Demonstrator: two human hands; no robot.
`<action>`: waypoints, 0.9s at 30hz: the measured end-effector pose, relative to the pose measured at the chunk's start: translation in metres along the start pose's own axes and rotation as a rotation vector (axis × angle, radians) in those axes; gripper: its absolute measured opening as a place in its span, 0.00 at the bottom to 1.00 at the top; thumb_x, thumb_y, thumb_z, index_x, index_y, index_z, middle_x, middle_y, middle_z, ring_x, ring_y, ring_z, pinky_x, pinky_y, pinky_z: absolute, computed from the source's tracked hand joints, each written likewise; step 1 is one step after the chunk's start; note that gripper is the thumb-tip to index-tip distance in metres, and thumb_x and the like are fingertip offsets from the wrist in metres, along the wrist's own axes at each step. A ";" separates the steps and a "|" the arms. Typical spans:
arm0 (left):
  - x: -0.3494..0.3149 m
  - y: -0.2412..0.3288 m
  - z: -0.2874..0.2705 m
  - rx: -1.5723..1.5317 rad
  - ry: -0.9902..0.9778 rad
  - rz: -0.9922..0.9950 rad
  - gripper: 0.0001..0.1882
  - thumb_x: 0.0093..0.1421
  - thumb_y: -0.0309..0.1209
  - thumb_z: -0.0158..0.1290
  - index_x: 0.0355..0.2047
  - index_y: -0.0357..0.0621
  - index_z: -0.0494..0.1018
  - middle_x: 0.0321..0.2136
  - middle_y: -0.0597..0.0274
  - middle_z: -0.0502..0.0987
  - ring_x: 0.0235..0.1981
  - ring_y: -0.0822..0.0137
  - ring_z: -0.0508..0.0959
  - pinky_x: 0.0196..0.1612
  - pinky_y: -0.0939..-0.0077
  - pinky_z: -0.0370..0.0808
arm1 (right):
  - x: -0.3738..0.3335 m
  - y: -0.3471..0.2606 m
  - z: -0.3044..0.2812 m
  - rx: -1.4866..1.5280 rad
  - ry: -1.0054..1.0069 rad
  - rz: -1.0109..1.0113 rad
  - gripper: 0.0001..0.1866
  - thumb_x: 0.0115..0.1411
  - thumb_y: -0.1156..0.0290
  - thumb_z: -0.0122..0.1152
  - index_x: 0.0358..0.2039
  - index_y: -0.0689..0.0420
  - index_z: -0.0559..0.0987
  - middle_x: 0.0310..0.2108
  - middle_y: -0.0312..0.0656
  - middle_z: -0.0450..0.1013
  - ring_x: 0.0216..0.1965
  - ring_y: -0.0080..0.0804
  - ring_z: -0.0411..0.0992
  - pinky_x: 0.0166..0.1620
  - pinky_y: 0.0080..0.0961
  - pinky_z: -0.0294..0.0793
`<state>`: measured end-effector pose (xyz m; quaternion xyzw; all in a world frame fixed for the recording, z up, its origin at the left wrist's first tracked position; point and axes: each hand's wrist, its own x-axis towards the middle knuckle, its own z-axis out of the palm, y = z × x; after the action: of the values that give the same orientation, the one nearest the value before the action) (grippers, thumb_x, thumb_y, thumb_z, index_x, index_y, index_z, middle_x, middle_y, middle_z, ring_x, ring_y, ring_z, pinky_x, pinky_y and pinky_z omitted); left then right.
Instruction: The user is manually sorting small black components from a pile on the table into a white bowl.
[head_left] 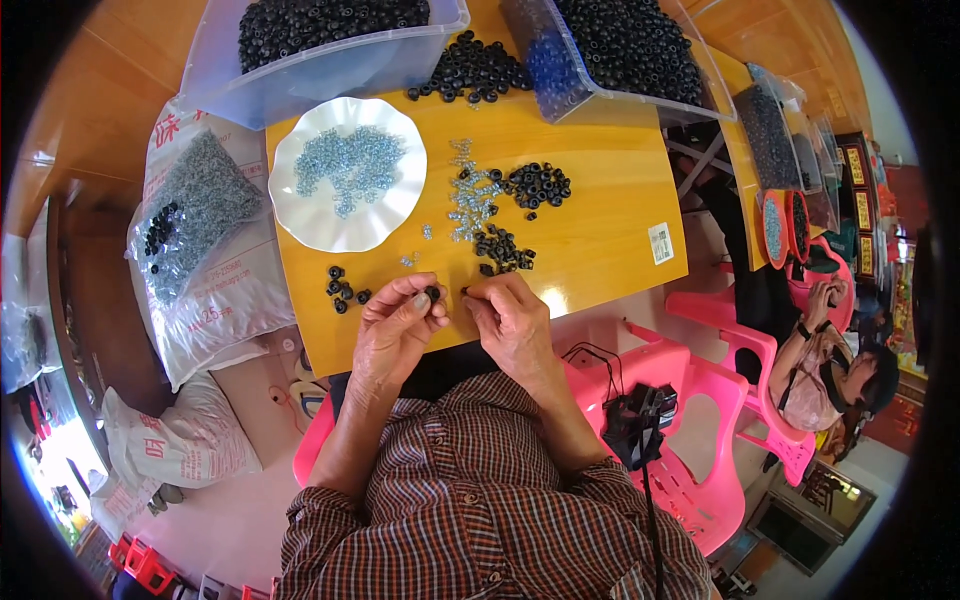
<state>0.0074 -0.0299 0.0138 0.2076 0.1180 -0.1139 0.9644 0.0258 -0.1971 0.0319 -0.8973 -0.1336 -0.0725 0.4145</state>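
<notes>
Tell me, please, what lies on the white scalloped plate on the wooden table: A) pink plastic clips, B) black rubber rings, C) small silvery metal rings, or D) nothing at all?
C: the white plate holds a loose heap of small silvery metal rings, while the black rings lie in piles on the bare table beside it.

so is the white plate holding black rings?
No, the white plate holds only small silvery metal pieces; the black rings lie in loose piles on the wooden table.
</notes>
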 end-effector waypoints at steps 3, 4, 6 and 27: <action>-0.003 0.003 0.000 0.004 0.009 0.002 0.10 0.59 0.20 0.50 0.42 0.33 0.73 0.35 0.53 0.75 0.33 0.65 0.75 0.39 0.71 0.74 | -0.002 0.002 -0.003 0.052 0.011 -0.001 0.08 0.47 0.83 0.64 0.29 0.60 0.76 0.28 0.42 0.72 0.22 0.30 0.73 0.23 0.22 0.72; -0.004 0.004 -0.001 0.004 0.007 0.001 0.10 0.59 0.20 0.50 0.42 0.33 0.73 0.35 0.53 0.75 0.33 0.65 0.75 0.39 0.71 0.74 | -0.003 0.003 -0.003 0.060 0.032 0.002 0.08 0.48 0.83 0.64 0.29 0.60 0.77 0.28 0.41 0.71 0.22 0.28 0.73 0.23 0.21 0.72; -0.006 0.006 -0.001 -0.001 0.019 -0.013 0.10 0.59 0.21 0.49 0.41 0.33 0.73 0.33 0.54 0.74 0.32 0.65 0.74 0.38 0.70 0.73 | -0.005 0.003 -0.004 0.072 0.049 0.001 0.08 0.48 0.83 0.64 0.29 0.60 0.77 0.28 0.40 0.71 0.22 0.26 0.73 0.22 0.20 0.71; -0.013 0.022 -0.008 0.044 -0.009 0.015 0.10 0.61 0.20 0.47 0.42 0.33 0.74 0.33 0.57 0.77 0.32 0.68 0.76 0.39 0.73 0.74 | 0.081 -0.032 0.027 -0.185 -0.037 -0.347 0.20 0.43 0.87 0.56 0.39 0.57 0.76 0.36 0.39 0.69 0.36 0.39 0.67 0.39 0.33 0.65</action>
<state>-0.0001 -0.0048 0.0189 0.2292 0.1098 -0.1101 0.9609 0.0936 -0.1415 0.0571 -0.8962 -0.2866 -0.1381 0.3093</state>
